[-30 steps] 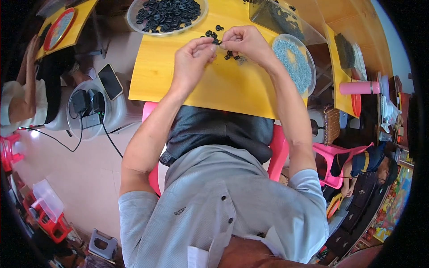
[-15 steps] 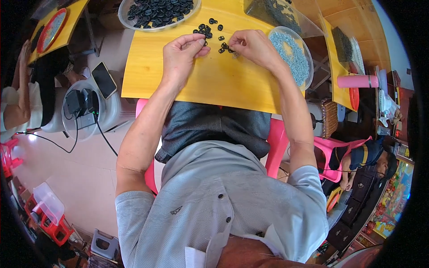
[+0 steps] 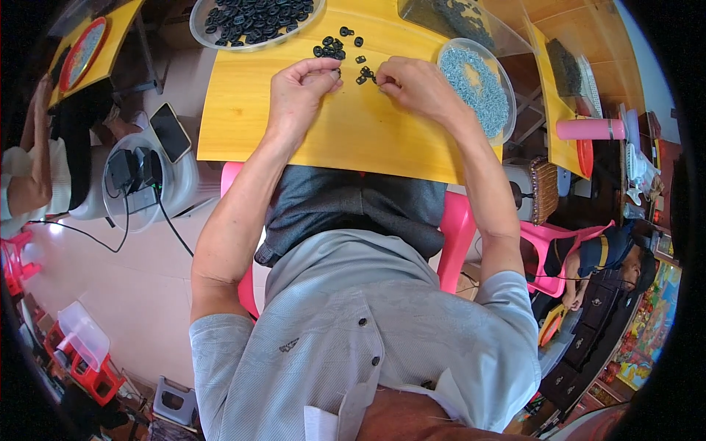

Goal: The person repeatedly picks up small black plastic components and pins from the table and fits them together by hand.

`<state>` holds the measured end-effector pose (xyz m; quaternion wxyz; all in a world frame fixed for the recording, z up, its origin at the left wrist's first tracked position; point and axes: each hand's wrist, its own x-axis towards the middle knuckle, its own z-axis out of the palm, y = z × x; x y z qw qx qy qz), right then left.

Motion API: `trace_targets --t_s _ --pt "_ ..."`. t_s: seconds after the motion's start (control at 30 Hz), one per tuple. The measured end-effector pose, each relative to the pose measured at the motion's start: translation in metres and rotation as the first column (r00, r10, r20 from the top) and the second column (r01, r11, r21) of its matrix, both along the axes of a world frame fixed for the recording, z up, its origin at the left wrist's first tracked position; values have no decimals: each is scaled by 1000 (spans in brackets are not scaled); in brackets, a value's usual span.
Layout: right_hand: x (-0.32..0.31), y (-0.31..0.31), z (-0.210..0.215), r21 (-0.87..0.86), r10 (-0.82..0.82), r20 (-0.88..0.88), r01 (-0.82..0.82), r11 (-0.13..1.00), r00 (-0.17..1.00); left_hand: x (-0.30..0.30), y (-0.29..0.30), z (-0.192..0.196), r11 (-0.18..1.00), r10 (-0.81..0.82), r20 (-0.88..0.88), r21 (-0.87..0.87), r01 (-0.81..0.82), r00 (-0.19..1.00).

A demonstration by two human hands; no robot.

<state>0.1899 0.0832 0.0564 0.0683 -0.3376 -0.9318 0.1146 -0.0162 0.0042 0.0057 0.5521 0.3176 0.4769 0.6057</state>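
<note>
Black part (image 3: 337,72), long axis hidden, sat pinched in left hand (image 3: 296,94); right hand (image 3: 418,86) bunched by loose parts (image 3: 365,71), grip unclear; table (image 3: 368,132) extended nearward.

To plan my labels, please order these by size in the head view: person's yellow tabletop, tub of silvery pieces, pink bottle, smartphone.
1. Person's yellow tabletop
2. Tub of silvery pieces
3. Pink bottle and smartphone: too alike to rank

Black parts (image 3: 329,50) just beyond the person's left hand (image 3: 298,92) looked like plastic; the yellow tabletop (image 3: 368,140) beneath it looked smooth and slightly glossy.
</note>
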Motion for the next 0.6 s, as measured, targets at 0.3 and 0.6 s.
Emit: trace_targets --t_s 0.3,0.6 --pt "-5 4 -13 29 91 -39 -90 996 995 0 0 0 1000 -28 -33 -2 27 999" --pt "-12 1 -15 106 62 56 -68 992 997 3 0 -8 999 -52 -37 -9 52 998"
